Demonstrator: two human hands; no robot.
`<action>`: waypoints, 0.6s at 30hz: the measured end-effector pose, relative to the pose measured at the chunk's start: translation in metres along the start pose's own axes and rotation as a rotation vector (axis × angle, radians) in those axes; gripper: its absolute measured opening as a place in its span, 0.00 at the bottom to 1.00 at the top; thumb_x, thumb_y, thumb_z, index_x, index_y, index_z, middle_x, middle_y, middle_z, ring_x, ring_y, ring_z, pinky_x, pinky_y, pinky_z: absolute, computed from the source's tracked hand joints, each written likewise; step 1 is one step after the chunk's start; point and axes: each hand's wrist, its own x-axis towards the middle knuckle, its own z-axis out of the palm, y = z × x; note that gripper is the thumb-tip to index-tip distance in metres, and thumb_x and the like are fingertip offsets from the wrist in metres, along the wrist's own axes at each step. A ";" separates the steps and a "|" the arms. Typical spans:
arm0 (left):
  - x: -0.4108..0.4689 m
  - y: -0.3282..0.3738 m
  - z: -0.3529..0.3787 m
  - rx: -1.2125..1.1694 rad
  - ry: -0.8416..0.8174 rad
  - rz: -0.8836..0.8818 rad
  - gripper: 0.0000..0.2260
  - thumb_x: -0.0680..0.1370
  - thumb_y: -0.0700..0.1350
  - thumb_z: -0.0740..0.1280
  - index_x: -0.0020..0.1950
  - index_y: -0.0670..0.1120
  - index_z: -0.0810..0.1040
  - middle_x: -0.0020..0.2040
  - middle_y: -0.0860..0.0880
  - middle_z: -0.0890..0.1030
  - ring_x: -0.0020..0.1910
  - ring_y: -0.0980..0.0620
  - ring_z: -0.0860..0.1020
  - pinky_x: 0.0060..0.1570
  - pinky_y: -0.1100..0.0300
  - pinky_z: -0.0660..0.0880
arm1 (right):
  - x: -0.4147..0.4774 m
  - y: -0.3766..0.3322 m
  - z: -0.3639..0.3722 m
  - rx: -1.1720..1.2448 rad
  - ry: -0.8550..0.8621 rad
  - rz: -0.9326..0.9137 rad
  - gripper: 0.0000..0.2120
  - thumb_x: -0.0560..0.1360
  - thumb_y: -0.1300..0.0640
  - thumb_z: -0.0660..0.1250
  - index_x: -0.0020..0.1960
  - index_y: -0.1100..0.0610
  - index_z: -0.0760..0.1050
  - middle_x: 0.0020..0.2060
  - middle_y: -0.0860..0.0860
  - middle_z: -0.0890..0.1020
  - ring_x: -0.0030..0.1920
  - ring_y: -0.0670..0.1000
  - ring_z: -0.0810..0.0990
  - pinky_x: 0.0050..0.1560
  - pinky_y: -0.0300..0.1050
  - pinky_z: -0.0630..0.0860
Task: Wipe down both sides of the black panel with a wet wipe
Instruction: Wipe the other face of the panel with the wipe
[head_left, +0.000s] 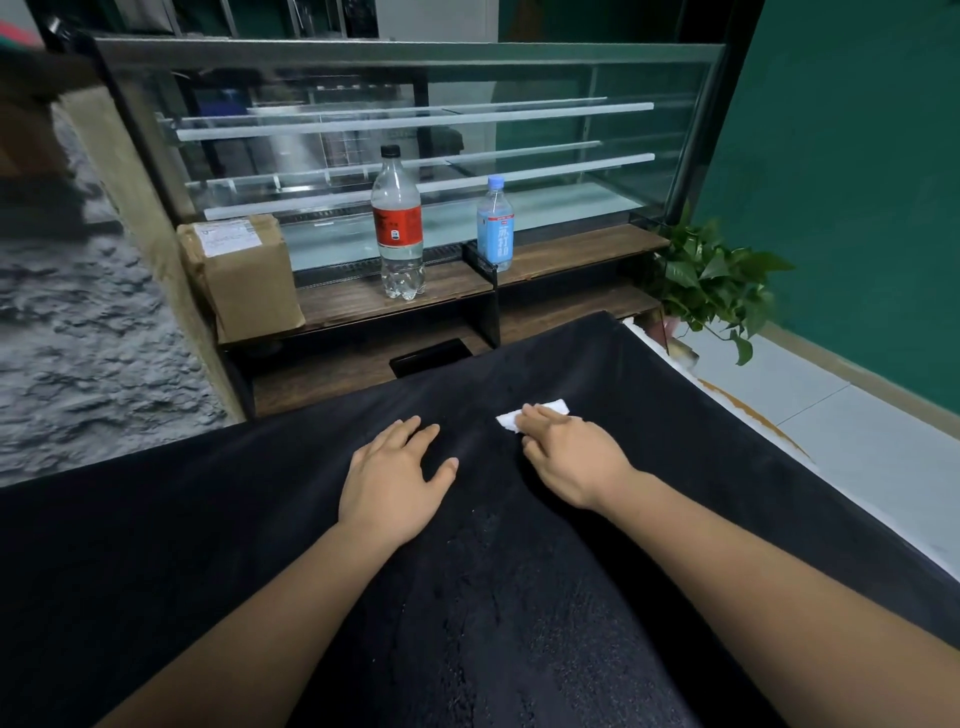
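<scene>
The black panel (208, 519) lies flat and fills the lower half of the view, with wet streaks and droplets down its middle. My left hand (395, 478) rests flat on it, fingers spread and straight. Just to the right, my right hand (566, 457) presses a small folded white wet wipe (540, 411) onto the panel's surface. The wipe sticks out beyond my fingertips, toward the panel's far edge.
Behind the panel stands a wooden shelf (571, 249) before a glass display case (415, 130). On the shelf are a cardboard box (244, 275), a red-labelled clear bottle (397, 223) and a blue bottle (496, 223). A potted plant (711, 275) stands at right by the green wall.
</scene>
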 end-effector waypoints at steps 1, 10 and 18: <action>0.001 -0.002 -0.001 0.002 -0.002 0.000 0.30 0.82 0.70 0.53 0.82 0.59 0.64 0.83 0.56 0.61 0.83 0.56 0.55 0.80 0.51 0.54 | -0.001 -0.007 0.003 0.012 -0.004 -0.035 0.17 0.86 0.50 0.53 0.72 0.48 0.71 0.81 0.45 0.66 0.80 0.44 0.62 0.68 0.47 0.69; 0.011 -0.019 -0.004 0.038 0.002 0.052 0.29 0.82 0.70 0.54 0.81 0.61 0.66 0.82 0.57 0.64 0.82 0.56 0.58 0.79 0.51 0.55 | -0.003 -0.041 0.018 0.092 -0.072 -0.251 0.24 0.86 0.47 0.52 0.81 0.45 0.64 0.82 0.42 0.61 0.82 0.39 0.55 0.78 0.48 0.65; 0.006 -0.021 0.002 0.009 0.031 0.050 0.29 0.82 0.70 0.50 0.81 0.62 0.63 0.83 0.59 0.61 0.82 0.58 0.55 0.80 0.53 0.51 | 0.025 0.001 -0.003 0.074 -0.113 -0.222 0.23 0.85 0.51 0.55 0.80 0.43 0.67 0.81 0.39 0.63 0.81 0.38 0.57 0.79 0.53 0.64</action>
